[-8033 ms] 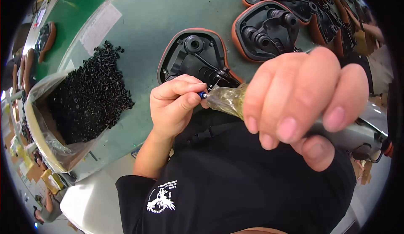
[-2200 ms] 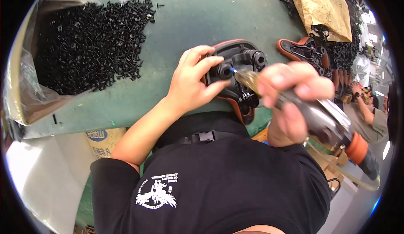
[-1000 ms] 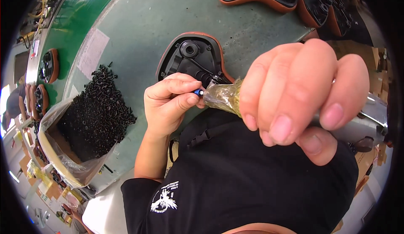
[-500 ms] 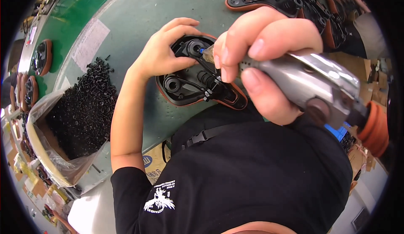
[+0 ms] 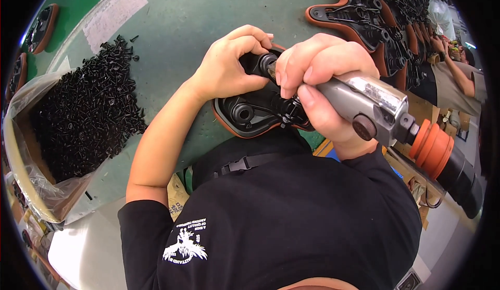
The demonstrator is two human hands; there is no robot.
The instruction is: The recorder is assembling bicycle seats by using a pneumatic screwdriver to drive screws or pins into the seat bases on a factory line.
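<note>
The right hand [image 5: 325,71] was clamped around a silver power driver [image 5: 364,94], its fingers curled over the front of the body and its thumb pressed along the near side. The left hand [image 5: 229,63] was apart from it, clamped across a corner of the upturned saddle [image 5: 265,102], thumb on the black underside and fingers bent over the far edge. The saddle lay on the table just in front of the person's waist, under both hands.

The driver's nose slanted down to a black round socket [image 5: 267,63] between them; the tip was hidden, so whether a screw sat there could not be told. At that slant, a fastener could go in crooked or the tip could skate off. The left thumb and fingertips were close enough to be struck by such a slip. The left hand seemed the main restraint, so a loose grip could let the saddle twist under torque.

A second round socket [image 5: 242,113] showed nearer the person. Behind the driver, an orange collar [image 5: 431,146] led to a black hose [image 5: 461,186], whose drag could tip the tool.

Leftward, black screws [image 5: 88,113] spilled from a plastic-lined box [image 5: 34,175] onto the green table [image 5: 208,8]; other saddles [image 5: 359,19] lay at the far right.
</note>
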